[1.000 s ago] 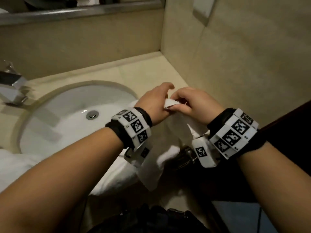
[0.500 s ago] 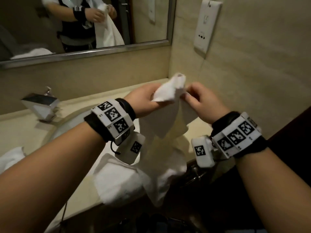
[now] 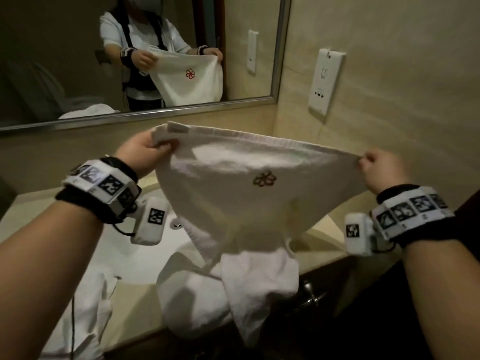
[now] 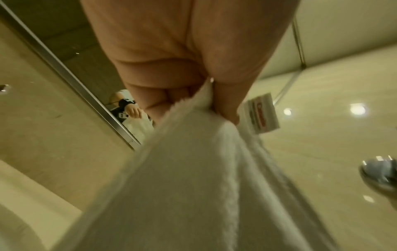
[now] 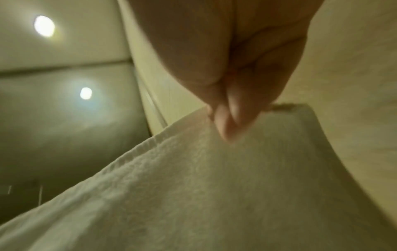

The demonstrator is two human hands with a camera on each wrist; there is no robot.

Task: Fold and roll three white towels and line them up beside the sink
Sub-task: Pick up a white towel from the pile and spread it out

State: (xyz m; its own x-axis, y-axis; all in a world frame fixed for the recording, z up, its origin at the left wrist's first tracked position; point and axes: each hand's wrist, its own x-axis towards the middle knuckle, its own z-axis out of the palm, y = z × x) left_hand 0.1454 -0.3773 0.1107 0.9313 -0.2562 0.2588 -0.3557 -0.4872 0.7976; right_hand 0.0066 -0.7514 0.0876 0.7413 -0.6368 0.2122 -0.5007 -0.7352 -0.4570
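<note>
The left hand [image 3: 141, 154] grips one top corner of a white towel [image 3: 259, 193]. Its fingers are curled round a bunched bit of cloth. In the left wrist view the thumb and fingers [image 4: 163, 101] squeeze the towel's edge [image 4: 193, 169], and a small tag [image 4: 261, 113] sticks out just beside the thumb. The right hand [image 3: 381, 170] pinches the other top corner. In the right wrist view its fingertips [image 5: 227, 118] press down on the hem of the cloth [image 5: 193, 186].

Between the two hands the top edge is pulled wide and sags a little in the middle. The towel hangs down from the hands in the air. A small flower mark [image 3: 265, 180] sits near the middle of it, below the top edge. The bottom of the towel droops to a point.

Under the held towel lies a heap of more white towels [image 3: 197, 302], partly over the front edge of the counter [image 3: 135, 294]. Below the left hand is the white sink [image 3: 161, 245]. Past the hands is a mirror [image 3: 78, 61] that shows the person holding the towel up. On the wall above the right hand there is a white wall socket [image 3: 326, 81]. Each wrist has a band with black and white squares on it.
</note>
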